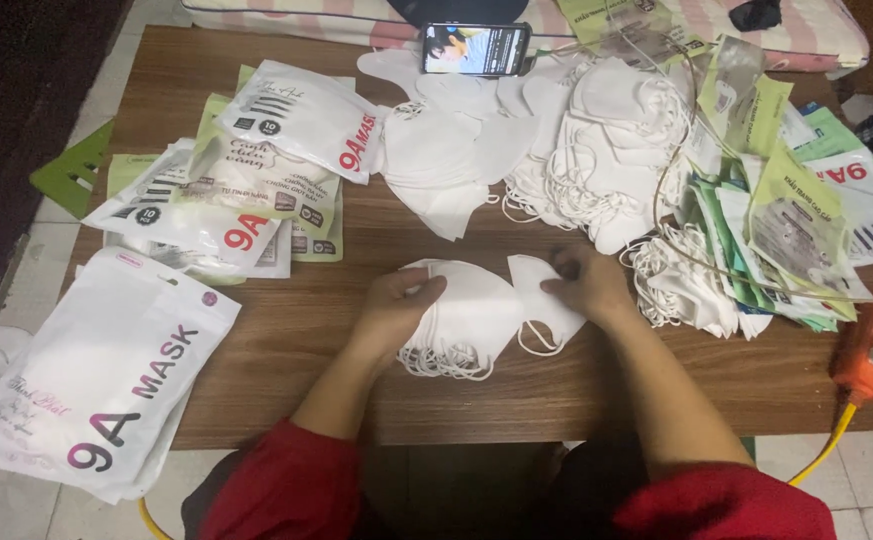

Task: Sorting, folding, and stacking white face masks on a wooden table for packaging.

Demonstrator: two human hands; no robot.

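Note:
My left hand point(399, 305) rests on a small stack of white face masks point(466, 318) at the middle of the wooden table point(286, 350), fingers curled over its left edge. My right hand point(586, 285) pinches a single white mask point(546, 300) just to the right of that stack, its ear loop hanging toward me. Both sleeves are red.
A big heap of loose white masks point(576, 150) lies at the back centre. Filled white packets point(106, 380) and flat packets point(246, 170) cover the left side. Empty green-and-white pouches point(796, 220) pile up at right. A phone point(474, 48) stands at the back. An orange tool point(871, 345) sits at the right edge.

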